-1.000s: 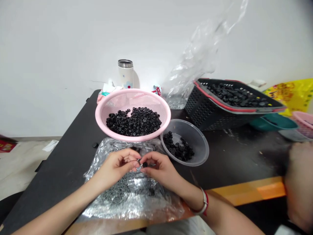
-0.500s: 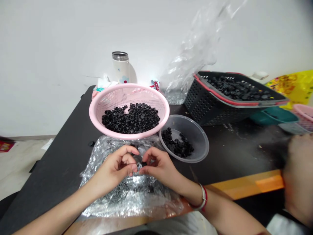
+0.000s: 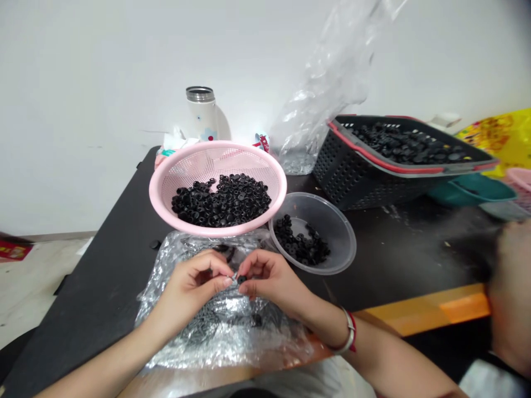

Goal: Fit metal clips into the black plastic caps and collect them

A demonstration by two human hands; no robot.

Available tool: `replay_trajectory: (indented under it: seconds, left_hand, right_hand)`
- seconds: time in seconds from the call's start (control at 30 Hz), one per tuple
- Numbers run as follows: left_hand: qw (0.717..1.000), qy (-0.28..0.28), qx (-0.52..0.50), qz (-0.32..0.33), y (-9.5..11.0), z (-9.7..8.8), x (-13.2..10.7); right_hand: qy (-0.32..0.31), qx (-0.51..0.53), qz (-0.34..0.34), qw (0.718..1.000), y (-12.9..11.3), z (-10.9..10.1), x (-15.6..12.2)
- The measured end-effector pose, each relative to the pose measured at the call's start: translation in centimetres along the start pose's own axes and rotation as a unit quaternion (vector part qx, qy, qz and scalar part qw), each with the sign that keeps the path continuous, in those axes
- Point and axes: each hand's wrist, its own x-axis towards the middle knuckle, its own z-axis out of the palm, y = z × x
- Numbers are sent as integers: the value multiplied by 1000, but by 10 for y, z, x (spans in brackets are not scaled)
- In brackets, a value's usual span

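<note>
My right hand [image 3: 267, 276] pinches a small round black knob [image 3: 241, 280] between thumb and fingertips. Close against it, my left hand [image 3: 203, 279] is closed in a pinch on a tiny silvery metal piece [image 3: 234, 277], too small to make out its kind. Both hands are above a crinkled clear plastic bag [image 3: 224, 351] that holds many thin silvery metal pieces. Beyond them stands a pink colander [image 3: 156, 202] with a heap of black caps [image 3: 219, 204]. Right of it, a clear plastic bowl [image 3: 346, 249] contains black knobs [image 3: 301, 243].
A black basket [image 3: 344, 174] of black parts leans at the back right, beside a tall clear plastic bag [image 3: 319, 83]. A white bottle [image 3: 202, 116] stands behind the colander. Teal bowl [image 3: 473, 190], yellow bag [image 3: 506, 138] and another person's blurred arm [image 3: 512, 298] are at the right.
My hands have come together. My left fingers have closed to a pinch beside the black knob, which now shows more fully in my right fingertips.
</note>
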Motion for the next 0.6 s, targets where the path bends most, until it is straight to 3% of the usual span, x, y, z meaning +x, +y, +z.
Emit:
replay_trajectory:
  seconds: [0.37,0.6]
  left_hand:
    - [999,-22,2,46,3,4,-4]
    - [988,17,92,119,4,0,-5]
  right_hand:
    - [-33,45,28,998,4,0,-1]
    - [-18,32,5,999,1,0,0]
